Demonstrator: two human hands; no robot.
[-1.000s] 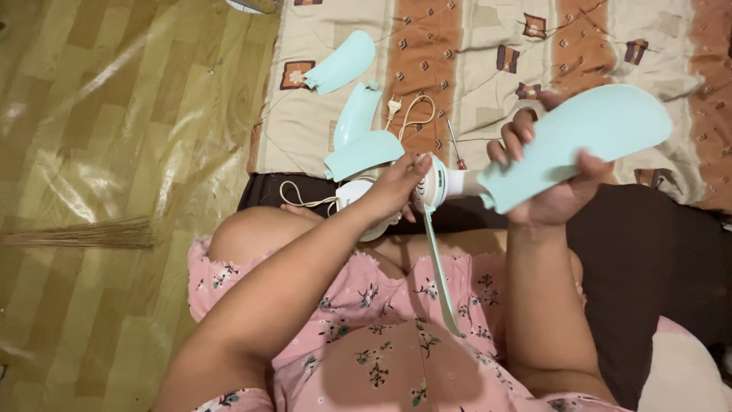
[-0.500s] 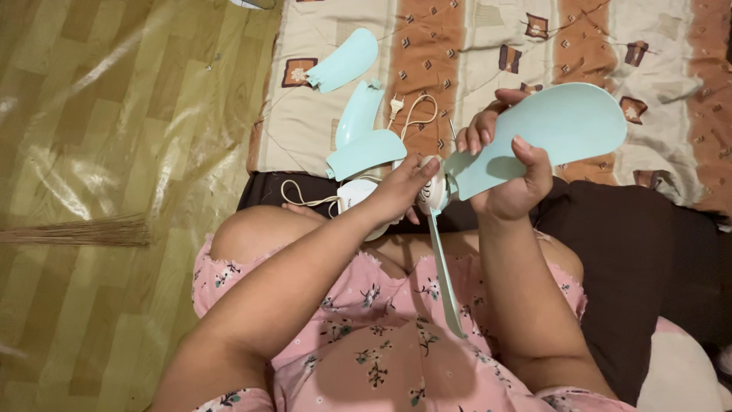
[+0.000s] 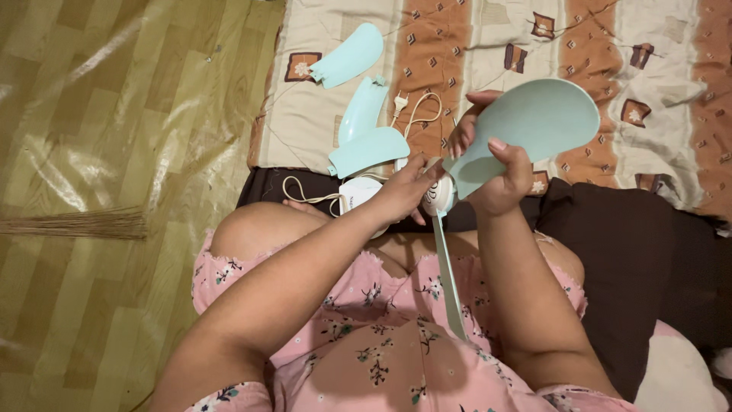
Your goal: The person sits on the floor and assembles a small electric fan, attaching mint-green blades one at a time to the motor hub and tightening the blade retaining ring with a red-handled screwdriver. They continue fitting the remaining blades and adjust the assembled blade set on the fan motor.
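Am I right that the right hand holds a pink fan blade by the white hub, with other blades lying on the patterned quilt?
Not quite: the fan blade in the right hand is pale mint green, not pink, as the head view shows. The rest holds: it is held by the white hub, which the left hand steadies, and other blades lie on the patterned quilt.

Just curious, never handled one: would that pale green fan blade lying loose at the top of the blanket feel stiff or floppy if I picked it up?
The loose fan blade looks like thin moulded plastic, so probably stiff with slight flex, and light. Its curved shape suggests it would rock rather than lie flat on the blanket. The smooth surface may be a bit slippery.
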